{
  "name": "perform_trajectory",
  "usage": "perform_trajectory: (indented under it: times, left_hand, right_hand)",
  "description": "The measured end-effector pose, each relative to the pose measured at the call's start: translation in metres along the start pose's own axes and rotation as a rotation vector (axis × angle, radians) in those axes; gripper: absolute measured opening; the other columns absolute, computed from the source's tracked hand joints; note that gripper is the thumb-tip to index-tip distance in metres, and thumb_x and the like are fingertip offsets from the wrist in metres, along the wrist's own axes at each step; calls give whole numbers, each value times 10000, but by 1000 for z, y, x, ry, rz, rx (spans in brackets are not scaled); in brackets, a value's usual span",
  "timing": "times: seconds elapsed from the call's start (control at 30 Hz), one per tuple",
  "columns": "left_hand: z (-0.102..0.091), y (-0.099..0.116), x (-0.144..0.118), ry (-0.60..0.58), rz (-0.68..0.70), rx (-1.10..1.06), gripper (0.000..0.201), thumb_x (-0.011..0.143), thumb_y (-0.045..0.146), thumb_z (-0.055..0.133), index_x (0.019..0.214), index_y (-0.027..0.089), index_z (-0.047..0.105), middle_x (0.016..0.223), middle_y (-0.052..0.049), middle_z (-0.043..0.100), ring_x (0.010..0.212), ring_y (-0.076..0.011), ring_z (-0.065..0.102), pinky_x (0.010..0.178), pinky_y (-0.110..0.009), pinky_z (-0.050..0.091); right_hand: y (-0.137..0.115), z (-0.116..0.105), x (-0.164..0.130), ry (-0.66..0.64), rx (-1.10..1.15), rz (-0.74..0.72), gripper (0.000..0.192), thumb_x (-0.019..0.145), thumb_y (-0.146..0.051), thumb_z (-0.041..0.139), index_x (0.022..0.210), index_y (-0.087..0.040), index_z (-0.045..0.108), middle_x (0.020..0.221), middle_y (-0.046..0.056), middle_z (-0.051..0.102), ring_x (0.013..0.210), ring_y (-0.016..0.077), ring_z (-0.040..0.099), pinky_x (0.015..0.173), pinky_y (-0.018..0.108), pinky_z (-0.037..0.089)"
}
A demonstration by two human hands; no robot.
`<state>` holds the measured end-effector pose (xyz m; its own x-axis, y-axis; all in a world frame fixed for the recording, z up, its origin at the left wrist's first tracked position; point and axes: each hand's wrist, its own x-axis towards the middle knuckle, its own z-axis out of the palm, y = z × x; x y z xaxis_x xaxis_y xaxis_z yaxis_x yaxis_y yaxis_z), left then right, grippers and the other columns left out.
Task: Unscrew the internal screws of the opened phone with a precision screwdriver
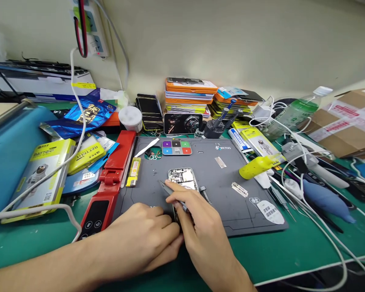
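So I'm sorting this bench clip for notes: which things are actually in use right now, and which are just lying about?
In use: opened phone; tweezers in the right hand; left hand steadying the phone; grey work mat.

Lying about: red tool, yellow lighter, battery boxes, stacked phones, blue blower, green bottle.

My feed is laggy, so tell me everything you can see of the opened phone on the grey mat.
The opened phone lies flat near the middle of the grey mat, back off, silvery metal frame and small internal boards exposed. Only its far end shows; the near end is hidden under both hands. The left hand rests against its near left side, and the right hand holds tweezers with tips at its left edge.
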<state>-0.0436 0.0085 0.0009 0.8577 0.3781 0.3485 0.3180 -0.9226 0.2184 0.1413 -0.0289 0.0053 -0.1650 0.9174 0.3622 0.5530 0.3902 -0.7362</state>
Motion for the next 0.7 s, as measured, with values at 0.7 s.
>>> perform_trajectory:
  times: [0.7]
  left_hand:
    - [-6,0,7,86,-549,-845,301,1037,180,719,1272,363,757,1041,59,801,706,-73,715,557,-92,514]
  right_hand:
    - [3,-18,-21,474,534,263,417,1133,-283,501,1542,-361,485,1093,46,792,719,162,808,677,301,721]
